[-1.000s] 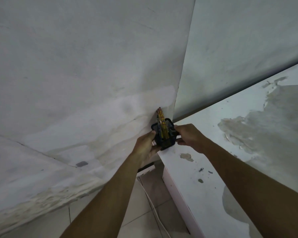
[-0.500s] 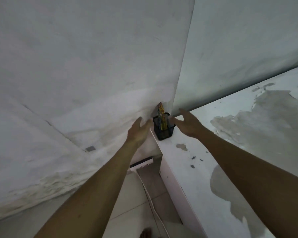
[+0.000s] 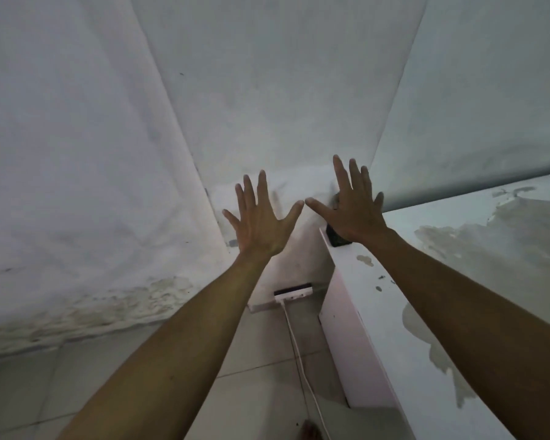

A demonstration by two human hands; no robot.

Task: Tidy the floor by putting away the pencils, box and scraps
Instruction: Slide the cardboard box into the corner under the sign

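Both of my hands are raised in front of the wall corner with fingers spread and nothing in them. My left hand [image 3: 261,217] is held over the gap beside the white table. My right hand [image 3: 353,208] covers most of the black mesh pencil holder [image 3: 335,239], which stands in the back left corner of the white table [image 3: 394,306]. Only the holder's dark lower edge shows below my right wrist. The pencils in it are hidden behind that hand.
A white power strip [image 3: 294,292] lies on the tiled floor [image 3: 251,360] against the wall, and its white cable [image 3: 302,360] runs toward me. The tabletop has peeled, stained patches. White walls close the corner. A toe [image 3: 310,431] shows at the bottom edge.
Both hands let go of the pencil holder, leaving it in the table's corner, then lifted away and spread their fingers. The view has tilted down and pulled back.
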